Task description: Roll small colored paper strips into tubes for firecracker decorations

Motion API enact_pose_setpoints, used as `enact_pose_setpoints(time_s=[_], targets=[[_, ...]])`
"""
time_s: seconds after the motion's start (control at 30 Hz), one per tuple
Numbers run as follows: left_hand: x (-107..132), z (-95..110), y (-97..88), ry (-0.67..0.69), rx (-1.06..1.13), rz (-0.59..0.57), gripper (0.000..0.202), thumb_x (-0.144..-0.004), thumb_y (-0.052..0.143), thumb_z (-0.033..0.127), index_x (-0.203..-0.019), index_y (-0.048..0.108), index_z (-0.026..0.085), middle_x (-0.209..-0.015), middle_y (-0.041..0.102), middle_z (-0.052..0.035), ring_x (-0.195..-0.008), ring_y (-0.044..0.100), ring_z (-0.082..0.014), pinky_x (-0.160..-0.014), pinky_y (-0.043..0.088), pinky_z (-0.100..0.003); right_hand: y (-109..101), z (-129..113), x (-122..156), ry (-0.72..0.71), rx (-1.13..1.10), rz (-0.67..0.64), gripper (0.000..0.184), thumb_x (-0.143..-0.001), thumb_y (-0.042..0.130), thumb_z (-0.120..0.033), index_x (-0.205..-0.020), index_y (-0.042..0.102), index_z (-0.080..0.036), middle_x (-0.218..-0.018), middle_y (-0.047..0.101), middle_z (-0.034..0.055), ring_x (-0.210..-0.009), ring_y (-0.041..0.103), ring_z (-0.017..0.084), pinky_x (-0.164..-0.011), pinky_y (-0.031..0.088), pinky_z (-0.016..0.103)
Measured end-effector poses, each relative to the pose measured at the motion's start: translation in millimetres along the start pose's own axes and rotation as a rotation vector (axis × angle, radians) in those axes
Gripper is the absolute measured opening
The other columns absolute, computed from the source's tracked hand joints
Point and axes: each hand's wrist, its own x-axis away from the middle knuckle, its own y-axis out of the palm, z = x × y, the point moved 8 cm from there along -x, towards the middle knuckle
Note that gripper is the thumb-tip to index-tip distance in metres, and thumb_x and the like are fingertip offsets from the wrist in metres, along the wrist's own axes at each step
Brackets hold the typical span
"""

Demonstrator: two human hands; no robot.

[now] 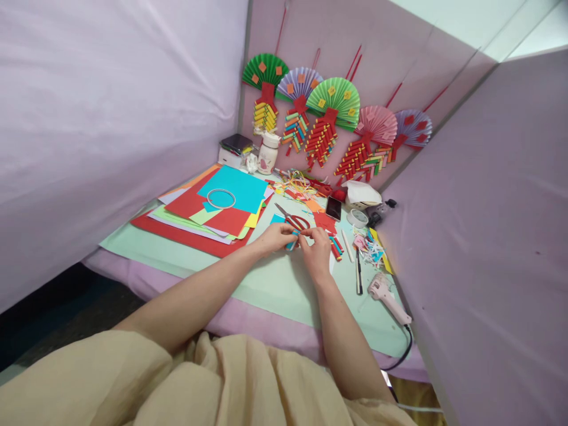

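Observation:
Fingertips of my left hand pinch a small blue paper piece over the middle of the table. My right hand meets it from the other side, thumb and fingers closed on the same piece. Whether the paper is flat or partly rolled is too small to tell. Just beyond my hands lie scissors with dark red handles, blades pointing away to the left. Another blue paper strip rests beside them. Right of my right hand are several small rolled paper tubes, red and blue with yellow ends.
Coloured paper sheets with a ring on top are stacked left. Paper scraps, a phone and a tape roll lie behind. A corded glue gun and a black-and-white pen-like tool are at right. Paper fans hang behind.

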Motion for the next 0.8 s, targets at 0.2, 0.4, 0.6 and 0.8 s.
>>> enact_pose_setpoints(time_s=[0.2, 0.4, 0.6, 0.8], targets=[[1, 2, 0.6, -0.008, 0.009, -0.006, 0.018, -0.068, 0.06, 0.03, -0.077, 0.064, 0.015, -0.061, 0.06, -0.0001, -0.051, 0.051, -0.009, -0.045, 0.033, -0.019, 1, -1, 0, -0.005, -0.002, -0.004, 0.005, -0.08, 0.058, -0.018, -0.075, 0.059, -0.019, -0.078, 0.06, 0.0011, -0.081, 0.054, 0.018, -0.075, 0.039, 0.031], [3, 9, 0.1, 0.039, -0.054, -0.013, 0.015, -0.069, 0.059, 0.029, -0.072, 0.063, 0.015, -0.058, 0.057, 0.0015, -0.05, 0.048, -0.0078, -0.043, 0.031, -0.018, 4, 2, 0, 0.021, 0.004, -0.033, 0.007, -0.082, 0.052, -0.02, -0.076, 0.056, -0.019, -0.079, 0.058, 0.0019, -0.081, 0.052, 0.018, -0.075, 0.038, 0.031], [2, 5, 0.4, -0.052, 0.156, -0.022, 0.015, -0.068, 0.067, 0.027, -0.074, 0.064, 0.014, -0.061, 0.06, 0.0006, -0.054, 0.054, -0.0088, -0.049, 0.041, -0.018, 6, -1, -1, 0.015, 0.024, -0.092, 0.008, -0.083, 0.049, -0.02, -0.076, 0.051, -0.02, -0.081, 0.055, 0.0029, -0.081, 0.049, 0.019, -0.074, 0.037, 0.032], [1, -5, -10.9, -0.244, 0.526, 0.068, 0.013, -0.07, 0.069, 0.017, -0.08, 0.062, 0.013, -0.074, 0.068, -0.0052, -0.065, 0.065, -0.0134, -0.063, 0.054, -0.025, 6, -13, 0, -0.007, -0.021, -0.154, 0.01, -0.083, 0.049, -0.023, -0.074, 0.049, -0.02, -0.078, 0.055, 0.002, -0.079, 0.049, 0.018, -0.073, 0.037, 0.031]])
